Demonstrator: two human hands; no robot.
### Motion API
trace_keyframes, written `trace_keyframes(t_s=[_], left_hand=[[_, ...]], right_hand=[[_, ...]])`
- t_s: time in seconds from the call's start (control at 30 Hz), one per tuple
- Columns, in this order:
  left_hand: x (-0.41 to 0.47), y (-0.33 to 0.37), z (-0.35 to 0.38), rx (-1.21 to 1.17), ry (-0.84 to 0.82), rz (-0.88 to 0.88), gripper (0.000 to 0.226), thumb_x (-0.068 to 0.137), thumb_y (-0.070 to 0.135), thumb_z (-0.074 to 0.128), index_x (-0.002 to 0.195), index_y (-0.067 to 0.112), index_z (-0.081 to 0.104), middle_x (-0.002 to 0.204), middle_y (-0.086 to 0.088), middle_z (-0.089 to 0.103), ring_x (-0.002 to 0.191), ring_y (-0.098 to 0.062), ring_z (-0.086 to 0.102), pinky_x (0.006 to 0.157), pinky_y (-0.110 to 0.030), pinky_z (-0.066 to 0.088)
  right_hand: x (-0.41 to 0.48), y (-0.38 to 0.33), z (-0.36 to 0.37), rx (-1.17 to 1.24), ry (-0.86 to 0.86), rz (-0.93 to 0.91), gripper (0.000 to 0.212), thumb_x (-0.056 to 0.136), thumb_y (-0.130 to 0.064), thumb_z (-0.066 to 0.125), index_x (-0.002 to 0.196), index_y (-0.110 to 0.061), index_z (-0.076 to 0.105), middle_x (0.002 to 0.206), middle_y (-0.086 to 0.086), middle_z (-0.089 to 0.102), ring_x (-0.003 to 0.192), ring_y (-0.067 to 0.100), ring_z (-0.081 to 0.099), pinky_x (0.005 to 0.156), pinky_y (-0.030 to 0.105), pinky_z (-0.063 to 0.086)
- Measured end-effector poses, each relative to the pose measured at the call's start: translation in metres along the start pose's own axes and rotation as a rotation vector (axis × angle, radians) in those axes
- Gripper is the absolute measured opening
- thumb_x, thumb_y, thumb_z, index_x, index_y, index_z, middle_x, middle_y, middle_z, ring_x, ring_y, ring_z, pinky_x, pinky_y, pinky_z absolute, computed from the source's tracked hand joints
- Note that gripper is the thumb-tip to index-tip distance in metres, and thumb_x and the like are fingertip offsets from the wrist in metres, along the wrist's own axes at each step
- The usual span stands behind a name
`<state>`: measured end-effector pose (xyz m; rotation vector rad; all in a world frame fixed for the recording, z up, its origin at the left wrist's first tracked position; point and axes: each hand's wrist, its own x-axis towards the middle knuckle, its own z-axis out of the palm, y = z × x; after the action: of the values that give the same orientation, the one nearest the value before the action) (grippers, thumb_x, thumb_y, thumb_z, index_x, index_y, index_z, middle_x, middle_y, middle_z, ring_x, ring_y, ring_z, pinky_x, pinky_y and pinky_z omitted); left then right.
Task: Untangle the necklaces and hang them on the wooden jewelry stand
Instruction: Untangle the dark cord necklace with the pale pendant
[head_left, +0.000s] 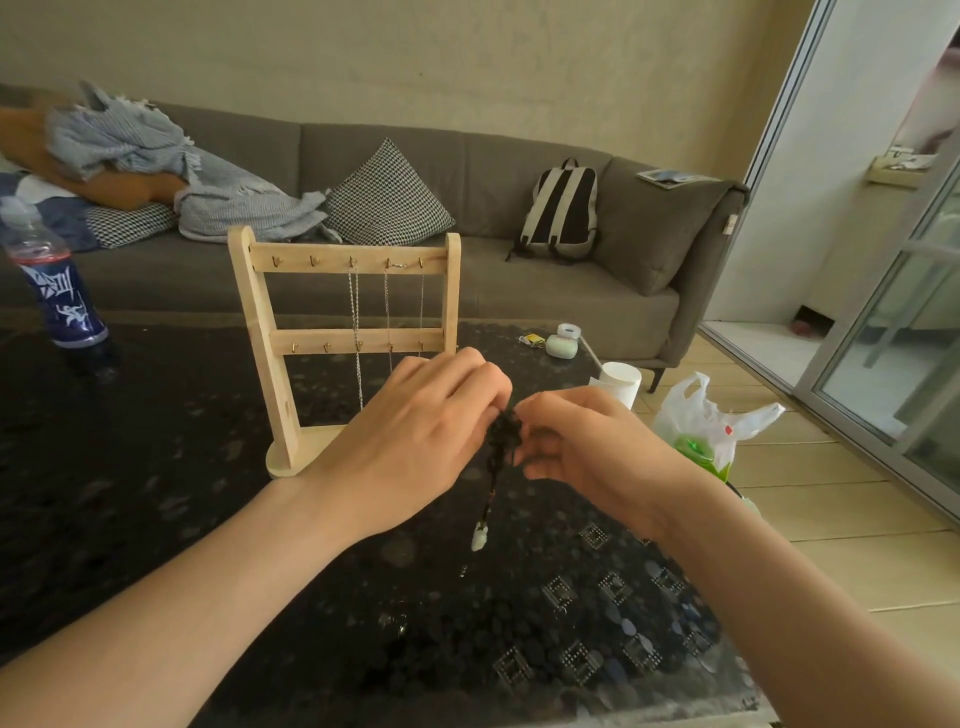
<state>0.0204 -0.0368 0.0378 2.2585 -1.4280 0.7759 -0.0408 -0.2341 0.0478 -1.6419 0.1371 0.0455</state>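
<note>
Black tangled necklace (503, 439) is pinched between my left hand (415, 441) and right hand (587, 447), white pendant (480, 536) dangling below the grip; wooden jewelry stand (345, 332) with silver chains (356, 332) sits just behind.

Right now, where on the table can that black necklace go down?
Bare table lies between the bottle and the wooden stand, and nearer, below the left hand and right hand. The far right corner is crowded: tape roll, white cup.
</note>
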Motion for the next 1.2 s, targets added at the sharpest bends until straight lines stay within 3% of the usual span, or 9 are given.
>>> trace_keyframes(t_s=[0.1, 0.2, 0.33, 0.4, 0.53, 0.67, 0.8, 1.0, 1.2], left_hand=[[-0.002, -0.001, -0.003, -0.078, -0.016, -0.084, 0.004, 0.106, 0.019, 0.045, 0.105, 0.021, 0.049, 0.104, 0.009, 0.048, 0.089, -0.006, 0.042, 0.082, -0.021, 0.038], [-0.003, 0.001, -0.001, -0.181, -0.001, -0.177, 0.004, 0.103, 0.023, 0.046, 0.099, 0.025, 0.046, 0.096, 0.014, 0.047, 0.082, -0.009, 0.046, 0.073, -0.015, 0.035], [0.0, 0.004, 0.002, -0.464, 0.085, -0.463, 0.006, 0.103, 0.022, 0.053, 0.098, 0.024, 0.054, 0.088, 0.011, 0.057, 0.081, -0.012, 0.059, 0.066, -0.018, 0.048], [0.0, 0.004, 0.002, -0.566, 0.1, -0.588, 0.005, 0.104, 0.023, 0.055, 0.103, 0.024, 0.059, 0.09, 0.005, 0.064, 0.084, -0.012, 0.065, 0.073, -0.021, 0.055], [0.0, 0.006, 0.002, -0.852, 0.078, -0.739, 0.01, 0.105, 0.021, 0.058, 0.103, 0.022, 0.068, 0.083, 0.001, 0.072, 0.079, -0.016, 0.071, 0.085, -0.039, 0.062], [-0.002, 0.004, 0.002, -0.899, 0.049, -0.723, 0.011, 0.105, 0.022, 0.06, 0.103, 0.022, 0.071, 0.085, 0.004, 0.071, 0.078, -0.014, 0.07, 0.083, -0.037, 0.061], [-0.003, 0.002, 0.003, -0.838, 0.031, -0.668, 0.012, 0.107, 0.023, 0.059, 0.105, 0.024, 0.071, 0.093, 0.004, 0.072, 0.082, -0.017, 0.071, 0.082, -0.038, 0.063], [-0.004, -0.002, 0.004, -0.78, 0.058, -0.642, 0.011, 0.106, 0.025, 0.06, 0.104, 0.023, 0.071, 0.094, 0.004, 0.073, 0.083, -0.019, 0.073, 0.08, -0.044, 0.065], [-0.005, -0.002, 0.004, -0.807, 0.091, -0.627, 0.008, 0.104, 0.019, 0.064, 0.103, 0.021, 0.072, 0.091, 0.005, 0.074, 0.081, -0.019, 0.075, 0.08, -0.049, 0.066]], right_hand=[[0.001, 0.001, 0.001, 0.044, 0.004, -0.035, 0.029, 0.099, -0.026, 0.052, 0.104, 0.0, 0.064, 0.097, 0.018, 0.061, 0.087, 0.027, 0.059, 0.082, 0.045, 0.04], [0.001, 0.003, 0.006, 0.066, -0.045, -0.044, 0.03, 0.092, -0.03, 0.049, 0.107, -0.006, 0.06, 0.1, 0.018, 0.058, 0.093, 0.028, 0.058, 0.085, 0.047, 0.039], [0.003, 0.004, 0.013, 0.074, 0.041, -0.136, 0.023, 0.107, -0.019, 0.049, 0.096, -0.004, 0.062, 0.087, 0.011, 0.062, 0.086, 0.021, 0.062, 0.084, 0.043, 0.045], [0.003, 0.003, 0.015, 0.074, 0.088, -0.171, 0.025, 0.109, -0.013, 0.051, 0.09, -0.006, 0.065, 0.08, 0.006, 0.068, 0.08, 0.017, 0.066, 0.081, 0.038, 0.05], [0.002, 0.006, 0.016, -0.021, 0.151, -0.239, 0.016, 0.101, -0.006, 0.062, 0.086, -0.005, 0.069, 0.081, 0.012, 0.077, 0.082, 0.026, 0.077, 0.075, 0.036, 0.057], [0.0, 0.005, 0.016, -0.037, 0.187, -0.289, 0.01, 0.096, 0.002, 0.067, 0.1, -0.007, 0.068, 0.082, 0.017, 0.079, 0.075, 0.023, 0.077, 0.069, 0.034, 0.06], [-0.004, 0.003, 0.015, -0.149, 0.142, -0.338, 0.016, 0.1, -0.002, 0.064, 0.104, -0.009, 0.079, 0.088, 0.01, 0.081, 0.083, 0.025, 0.08, 0.08, 0.044, 0.064], [-0.006, 0.005, 0.013, -0.192, 0.083, -0.391, 0.011, 0.099, -0.007, 0.072, 0.105, -0.01, 0.08, 0.087, 0.006, 0.082, 0.084, 0.023, 0.08, 0.075, 0.033, 0.064], [-0.003, 0.009, 0.013, -0.357, 0.209, -0.523, 0.007, 0.095, -0.016, 0.079, 0.101, -0.016, 0.084, 0.092, -0.008, 0.082, 0.088, 0.011, 0.078, 0.079, 0.027, 0.063]])
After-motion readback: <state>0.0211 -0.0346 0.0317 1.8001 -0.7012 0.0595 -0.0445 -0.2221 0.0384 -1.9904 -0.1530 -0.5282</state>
